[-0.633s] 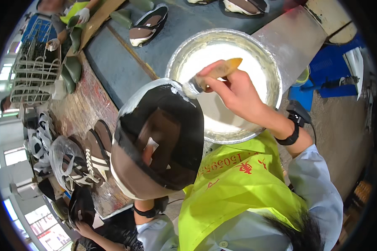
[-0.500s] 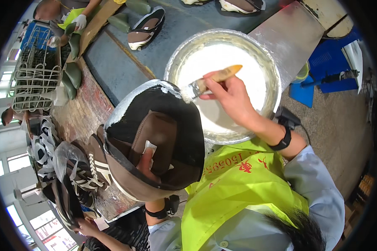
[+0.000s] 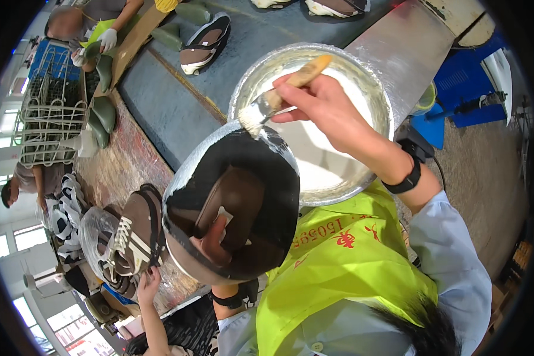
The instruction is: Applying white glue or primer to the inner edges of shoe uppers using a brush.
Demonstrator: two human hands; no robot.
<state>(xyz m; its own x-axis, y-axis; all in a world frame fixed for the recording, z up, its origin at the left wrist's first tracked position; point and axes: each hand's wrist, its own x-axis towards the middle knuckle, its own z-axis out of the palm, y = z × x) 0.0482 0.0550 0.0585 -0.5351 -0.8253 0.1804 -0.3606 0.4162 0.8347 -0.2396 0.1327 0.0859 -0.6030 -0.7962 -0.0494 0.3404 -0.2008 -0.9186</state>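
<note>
My right hand (image 3: 323, 110) is closed round the wooden handle of a flat paintbrush (image 3: 305, 71). The brush's pale bristles touch the far rim of a brown shoe upper (image 3: 261, 240), opening turned up. White paste coats the black lining along its far and left edge. My left hand (image 3: 215, 242) grips this upper, its thumb inside against the tongue; the other fingers are hidden beneath. Beyond the upper, partly under my right hand, stands a round metal basin (image 3: 387, 113) with white liquid (image 3: 323, 160) in it.
Another person's hand (image 3: 149, 286) touches a brown laced shoe upper (image 3: 137, 228) at left. A brown shoe upper (image 3: 204, 47) lies on the grey belt (image 3: 160, 113). At the far left, a gloved worker (image 3: 108, 38) handles green shoe lasts (image 3: 104, 113) beside a white wire rack (image 3: 50, 133).
The brush has shifted slightly left along the rim, its handle more upright. The held upper has moved a little right and nearer. The neighbour's hand has come up to the laced upper.
</note>
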